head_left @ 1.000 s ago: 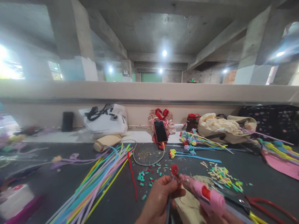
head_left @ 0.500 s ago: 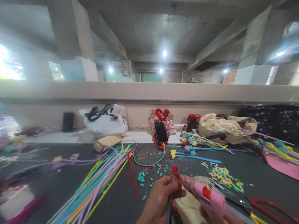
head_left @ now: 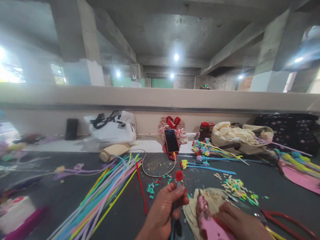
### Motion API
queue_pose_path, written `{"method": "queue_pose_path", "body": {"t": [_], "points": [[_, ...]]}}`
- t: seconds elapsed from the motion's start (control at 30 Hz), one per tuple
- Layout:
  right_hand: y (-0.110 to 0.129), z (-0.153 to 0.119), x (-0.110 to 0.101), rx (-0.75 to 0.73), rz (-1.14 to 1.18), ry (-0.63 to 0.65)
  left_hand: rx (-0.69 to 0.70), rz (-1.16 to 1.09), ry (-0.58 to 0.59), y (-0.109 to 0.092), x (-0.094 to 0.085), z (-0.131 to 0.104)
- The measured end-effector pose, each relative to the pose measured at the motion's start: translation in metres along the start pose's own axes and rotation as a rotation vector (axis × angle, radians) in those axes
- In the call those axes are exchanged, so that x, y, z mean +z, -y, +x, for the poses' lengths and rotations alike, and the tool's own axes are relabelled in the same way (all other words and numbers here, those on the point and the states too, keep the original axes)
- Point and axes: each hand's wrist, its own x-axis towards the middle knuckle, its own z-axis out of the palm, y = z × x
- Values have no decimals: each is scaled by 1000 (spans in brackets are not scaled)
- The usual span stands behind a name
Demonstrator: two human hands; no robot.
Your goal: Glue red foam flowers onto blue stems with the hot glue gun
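Between thumb and fingers, my left hand (head_left: 163,202) pinches a blue pipe cleaner (head_left: 171,234) upright. A small coiled red pipe-cleaner flower (head_left: 179,175) tops this stem, just above my fingertips. My right hand (head_left: 239,221) is closed around a pink hot glue gun (head_left: 208,217), whose dark nozzle points away from me. Under the gun is a crumpled beige cloth (head_left: 190,215). Part of the gun's handle is hidden by my fingers. Scissors with red handles (head_left: 285,221) lie to the right of this hand.
Long coloured pipe cleaners (head_left: 105,198) spread across the left, beside a single red pipe cleaner (head_left: 141,189). Short cut pieces (head_left: 237,189) are scattered at the right. Farther back are a phone (head_left: 172,141) on a cable, finished flower stems (head_left: 204,150) and a white bag (head_left: 113,127).
The glue gun has moved away from the red flower and now points forward over the cloth. My left hand has shifted slightly left and raised the flower.
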Motion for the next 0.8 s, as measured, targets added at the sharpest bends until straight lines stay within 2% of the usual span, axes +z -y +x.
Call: {"method": "queue_pose_path", "body": {"t": [0.07,0.13,0.23,0.37,0.47,0.63,0.8], "points": [[6,6,-6,-92,-41,51,-23,-2,33,2,1,0],[17,16,-16,-149,20,83,-38,6,74,5,2,-1],[35,34,-25,-106,145,-1,-61,27,146,9,4,-1],[49,56,-18,-121,239,-27,-39,25,182,10,6,-5],[52,64,-12,-128,246,-38,-37,4,177,9,7,-7],[52,66,-14,-124,229,-26,-25,-31,185,8,6,-6],[49,67,-14,-62,223,-12,-11,-69,190,8,6,-4]]}}
